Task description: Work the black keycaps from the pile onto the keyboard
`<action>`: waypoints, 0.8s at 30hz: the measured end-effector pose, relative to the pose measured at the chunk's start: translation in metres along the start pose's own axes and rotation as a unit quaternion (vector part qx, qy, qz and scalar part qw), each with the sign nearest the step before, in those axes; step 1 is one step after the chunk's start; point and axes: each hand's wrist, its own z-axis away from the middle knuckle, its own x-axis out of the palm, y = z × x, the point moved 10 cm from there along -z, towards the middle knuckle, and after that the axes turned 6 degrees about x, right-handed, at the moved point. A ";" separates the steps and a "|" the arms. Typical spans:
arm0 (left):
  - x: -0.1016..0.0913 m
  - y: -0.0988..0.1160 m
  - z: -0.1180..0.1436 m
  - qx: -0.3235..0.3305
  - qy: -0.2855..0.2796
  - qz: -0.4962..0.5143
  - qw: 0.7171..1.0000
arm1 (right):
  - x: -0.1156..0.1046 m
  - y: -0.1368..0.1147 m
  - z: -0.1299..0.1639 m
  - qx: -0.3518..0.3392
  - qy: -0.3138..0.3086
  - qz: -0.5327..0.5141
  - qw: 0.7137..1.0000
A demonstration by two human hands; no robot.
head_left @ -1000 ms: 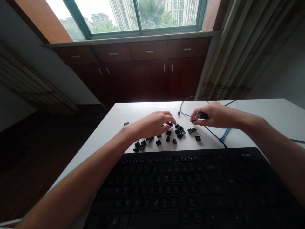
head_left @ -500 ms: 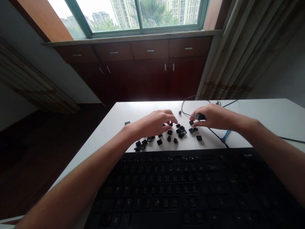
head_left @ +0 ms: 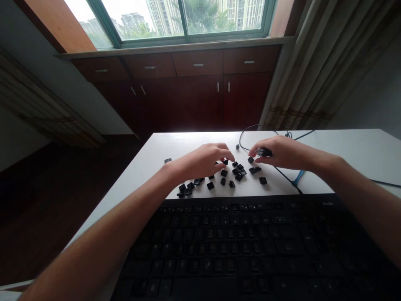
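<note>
My left hand (head_left: 210, 161) hovers palm down over the white table among loose black keycaps (head_left: 238, 171). Its thumb and fingers are bent but apart, with a keycap (head_left: 225, 161) close by its fingertips. My right hand (head_left: 275, 151) is at the right of the scatter, thumb and forefinger spread beside a single keycap (head_left: 250, 159). A glossy dark object (head_left: 264, 152) shows within the curve of that hand; whether it is held or lies behind cannot be made out. The black keyboard (head_left: 219, 251) fills the near side, several of its key positions looking bare.
A thin black cable (head_left: 240, 140) loops behind my right hand and runs to the keyboard. A blue tool-like piece (head_left: 298, 177) lies by the cable. One keycap (head_left: 168, 160) sits apart at the left, another (head_left: 237, 146) farther back. Wooden cabinets (head_left: 191, 100) stand beyond the white table (head_left: 134, 167).
The view has shifted very slightly. My right thumb and forefinger have drawn a little away from the keycap beside them. My left hand stays in nearly the same place.
</note>
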 end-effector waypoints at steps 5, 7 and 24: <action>0.001 0.000 -0.002 -0.005 -0.001 -0.001 1.000 | -0.002 -0.005 0.000 -0.009 0.000 -0.021 1.000; 0.001 0.001 -0.002 -0.005 -0.001 -0.002 1.000 | -0.003 -0.008 0.000 -0.007 0.006 -0.013 1.000; -0.002 -0.002 -0.004 -0.016 0.045 0.005 0.999 | -0.002 -0.034 0.002 -0.060 0.020 0.002 0.998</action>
